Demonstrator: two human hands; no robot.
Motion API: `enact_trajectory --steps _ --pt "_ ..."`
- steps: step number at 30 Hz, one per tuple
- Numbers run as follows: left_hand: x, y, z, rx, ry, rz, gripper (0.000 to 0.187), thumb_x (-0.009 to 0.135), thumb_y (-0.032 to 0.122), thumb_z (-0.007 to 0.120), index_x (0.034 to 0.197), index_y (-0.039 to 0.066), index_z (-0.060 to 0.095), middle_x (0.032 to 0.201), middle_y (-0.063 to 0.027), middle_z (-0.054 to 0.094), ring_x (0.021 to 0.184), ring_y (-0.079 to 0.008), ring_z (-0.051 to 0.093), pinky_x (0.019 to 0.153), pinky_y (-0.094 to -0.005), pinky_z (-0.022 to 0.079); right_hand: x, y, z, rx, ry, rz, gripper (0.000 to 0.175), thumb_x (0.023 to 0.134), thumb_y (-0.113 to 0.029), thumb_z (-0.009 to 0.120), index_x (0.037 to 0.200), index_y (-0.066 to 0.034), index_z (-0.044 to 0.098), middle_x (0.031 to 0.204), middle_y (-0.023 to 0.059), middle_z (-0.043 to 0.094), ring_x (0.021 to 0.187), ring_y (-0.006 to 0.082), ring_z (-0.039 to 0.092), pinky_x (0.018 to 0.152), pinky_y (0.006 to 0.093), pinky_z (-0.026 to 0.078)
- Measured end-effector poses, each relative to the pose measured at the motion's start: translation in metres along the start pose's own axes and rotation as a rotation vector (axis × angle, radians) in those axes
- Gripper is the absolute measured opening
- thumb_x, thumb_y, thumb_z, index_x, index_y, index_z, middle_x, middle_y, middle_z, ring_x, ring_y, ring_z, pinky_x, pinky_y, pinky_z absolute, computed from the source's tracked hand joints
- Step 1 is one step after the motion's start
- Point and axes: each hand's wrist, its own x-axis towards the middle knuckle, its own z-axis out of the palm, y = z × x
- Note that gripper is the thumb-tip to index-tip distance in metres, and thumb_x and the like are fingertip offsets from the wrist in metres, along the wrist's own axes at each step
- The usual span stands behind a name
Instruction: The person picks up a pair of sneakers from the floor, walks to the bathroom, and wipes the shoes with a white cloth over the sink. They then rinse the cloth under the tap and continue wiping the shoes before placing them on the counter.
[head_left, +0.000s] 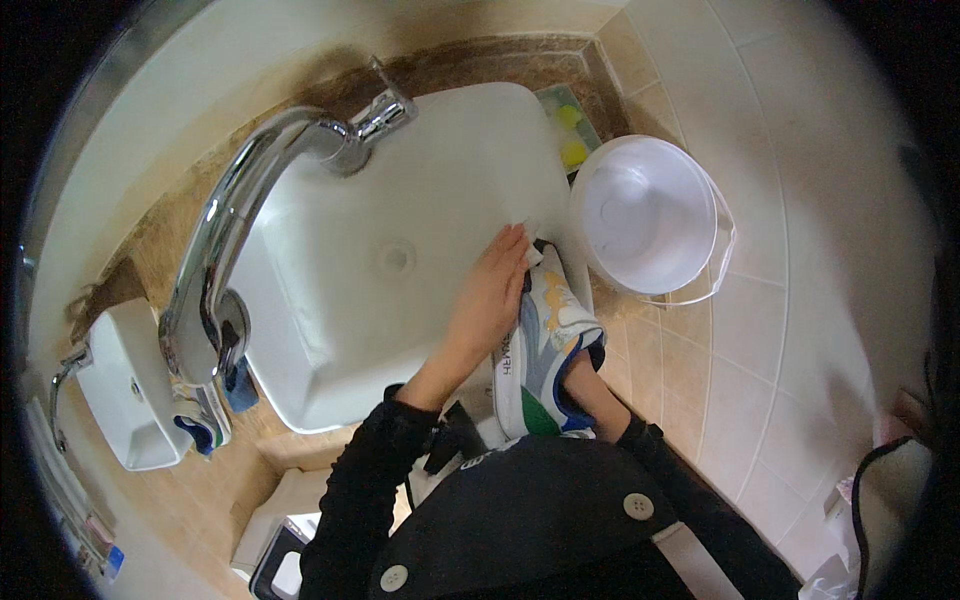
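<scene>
My left hand (491, 289) lies along the toe and sole edge of a white, grey-blue and green sneaker (540, 345). A scrap of white tissue or cloth (534, 256) shows at its fingertips, pressed to the toe. Through the shoe's blue-lined collar goes my right hand (585, 379), bearing the shoe from inside; its fingers are hidden. Both hands are over the near right rim of a white washbasin (397, 187). Orange-yellow patterning marks the shoe's upper.
A white bucket (645, 217) stands right of the basin, beside a greenish tray (581, 120) holding yellow items. The chrome tap (247, 187) arches at left. Beyond it are a blue cloth (240, 388), another sneaker (201, 416) and a second basin (127, 375).
</scene>
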Motion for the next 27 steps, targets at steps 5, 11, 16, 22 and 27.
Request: enact_trajectory --steps 5,11,16,22,27 --pt "-0.053 0.032 -0.026 -0.157 -0.103 -0.045 0.037 0.091 0.011 0.054 0.127 -0.001 0.052 0.143 -0.0177 0.040 0.135 -0.0307 0.034 0.110 -0.0427 0.028 0.003 0.001 0.002 -0.011 -0.007 0.014 0.046 0.083 -0.024 0.056 0.121 0.0013 0.052 0.123 0.0191 0.054 0.111 0.0297 0.053 0.097 0.0366 0.041" --pt "-0.011 0.004 -0.011 0.159 0.180 -0.005 0.037 0.085 0.004 0.060 0.122 0.008 0.060 0.120 -0.0166 0.056 0.109 -0.0351 0.055 0.096 -0.0419 0.042 -0.005 0.008 -0.001 -0.008 0.004 0.020 0.046 0.083 -0.025 0.056 0.121 0.0013 0.053 0.123 0.0189 0.054 0.111 0.0294 0.054 0.097 0.0365 0.041" --pt "-0.057 0.031 -0.026 -0.127 0.056 -0.129 0.030 0.086 0.005 0.060 0.115 0.006 0.062 0.104 -0.0153 0.058 0.094 -0.0326 0.058 0.084 -0.0379 0.047 -0.011 0.010 -0.003 -0.011 0.009 0.043 0.046 0.083 -0.025 0.056 0.121 0.0013 0.053 0.123 0.0187 0.055 0.111 0.0292 0.054 0.097 0.0364 0.041" --pt "-0.029 -0.003 -0.005 -0.086 0.151 -0.178 0.022 0.081 0.002 0.063 0.103 0.003 0.064 0.099 -0.0185 0.057 0.089 -0.0326 0.056 0.078 -0.0374 0.047 0.001 0.005 -0.002 -0.009 0.016 0.031 0.046 0.083 -0.026 0.056 0.121 0.0013 0.053 0.122 0.0185 0.055 0.111 0.0290 0.054 0.097 0.0362 0.041" --pt "-0.058 0.015 -0.013 -0.095 0.092 -0.033 0.031 0.081 0.002 0.066 0.111 0.007 0.064 0.095 -0.0120 0.057 0.086 -0.0239 0.057 0.075 -0.0307 0.047 -0.009 0.011 0.001 -0.008 0.007 0.056 0.047 0.083 -0.026 0.056 0.121 0.0013 0.053 0.122 0.0183 0.055 0.110 0.0288 0.054 0.097 0.0361 0.041"
